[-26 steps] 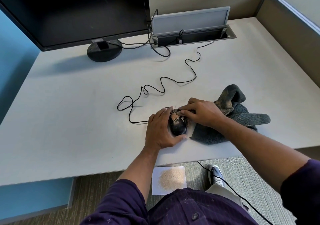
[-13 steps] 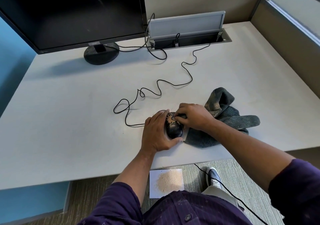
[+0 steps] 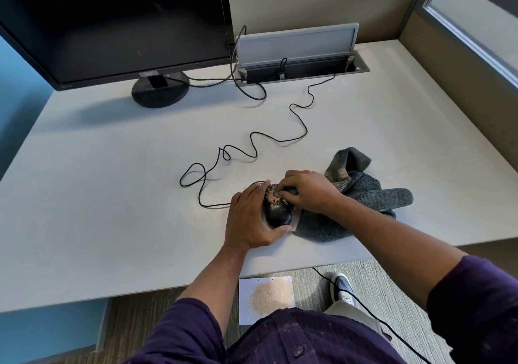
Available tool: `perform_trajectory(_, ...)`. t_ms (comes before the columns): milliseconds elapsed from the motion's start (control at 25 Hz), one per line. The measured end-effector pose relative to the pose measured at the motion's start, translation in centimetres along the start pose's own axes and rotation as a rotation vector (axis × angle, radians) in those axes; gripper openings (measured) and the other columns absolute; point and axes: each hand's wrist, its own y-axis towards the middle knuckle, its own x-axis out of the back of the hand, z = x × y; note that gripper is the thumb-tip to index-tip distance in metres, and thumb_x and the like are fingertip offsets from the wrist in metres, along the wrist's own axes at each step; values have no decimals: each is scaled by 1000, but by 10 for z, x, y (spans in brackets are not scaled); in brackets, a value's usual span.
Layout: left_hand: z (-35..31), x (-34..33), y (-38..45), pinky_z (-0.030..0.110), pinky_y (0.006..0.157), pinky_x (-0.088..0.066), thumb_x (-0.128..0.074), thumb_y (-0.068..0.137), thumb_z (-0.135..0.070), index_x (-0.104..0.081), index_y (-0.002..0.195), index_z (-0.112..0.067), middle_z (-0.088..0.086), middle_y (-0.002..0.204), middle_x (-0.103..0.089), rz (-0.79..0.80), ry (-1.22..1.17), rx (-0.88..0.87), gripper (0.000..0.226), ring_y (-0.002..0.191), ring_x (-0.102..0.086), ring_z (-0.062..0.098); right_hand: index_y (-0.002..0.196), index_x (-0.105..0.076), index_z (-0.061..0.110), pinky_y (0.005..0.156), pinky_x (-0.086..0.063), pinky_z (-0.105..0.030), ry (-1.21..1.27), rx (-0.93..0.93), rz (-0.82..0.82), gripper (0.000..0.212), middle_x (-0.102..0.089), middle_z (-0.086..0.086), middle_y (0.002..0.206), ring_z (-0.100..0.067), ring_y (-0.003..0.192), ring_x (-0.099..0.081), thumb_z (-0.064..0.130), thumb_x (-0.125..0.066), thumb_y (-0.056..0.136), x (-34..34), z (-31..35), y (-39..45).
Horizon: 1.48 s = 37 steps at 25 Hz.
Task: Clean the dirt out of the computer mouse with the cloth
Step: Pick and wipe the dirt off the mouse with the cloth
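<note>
Our left hand (image 3: pixel 252 215) grips the light, smooth mouse (image 3: pixel 277 212) by its sides on the surface (image 3: pixel 112 195); our right hand (image 3: pixel 305 192) pinches the soft cloth (image 3: pixel 364 195) onto its dirt.

Glossy black plastic mouse (image 3: pixel 277 214), tan gritty dirt (image 3: pixel 272 196) on its front. Grey ribbed terry cloth (image 3: pixel 364 195), matt, rough, soiled patches. Pale matt laminate desk (image 3: pixel 112 195), smooth. Thin black rubbery cable (image 3: pixel 280 139). Black monitor (image 3: pixel 117 21), dark glossy screen. Brushed grey metal cable hatch (image 3: pixel 297 43). White paper sheet (image 3: pixel 246 293) with sandy powder.
</note>
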Motion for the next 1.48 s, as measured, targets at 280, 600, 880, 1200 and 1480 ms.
perform_trajectory(280,0,1,0,41,111,-40,-69,63,-81,-47,154,-11,2,152,-56,-2,6,-2,116,144,-48,19,101,-72,37,68,-48,-30,-23,19,48,20,-64,14,96,-13,87,-64,45,-58,90,9,-2,1)
perform_trajectory(600,1,0,0,42,111,-41,-71,64,-79,-48,154,-11,1,151,-56,-3,7,-7,116,143,-49,19,104,-73,39,71,-53,-34,-21,95,35,20,-66,14,100,-12,89,-65,46,-61,90,10,-4,-12)
perform_trajectory(880,1,0,0,42,110,-42,-75,63,-79,-47,153,-10,1,149,-57,1,13,-5,116,141,-51,20,104,-73,37,72,-53,-35,-17,88,5,22,-65,13,100,-14,90,-65,48,-58,91,4,2,-11)
perform_trajectory(1200,1,1,0,43,109,-42,-74,64,-79,-47,154,-10,1,149,-57,0,7,-9,117,141,-51,20,103,-73,36,69,-53,-35,-67,87,-9,22,-66,13,100,-15,87,-66,46,-58,92,8,2,-8)
perform_trajectory(1480,-2,3,0,40,113,-40,-73,62,-79,-46,155,-9,2,151,-57,-5,-5,13,119,142,-50,20,114,-67,42,67,-48,-31,-76,55,1,26,-60,12,100,-17,86,-65,51,-51,95,4,6,5)
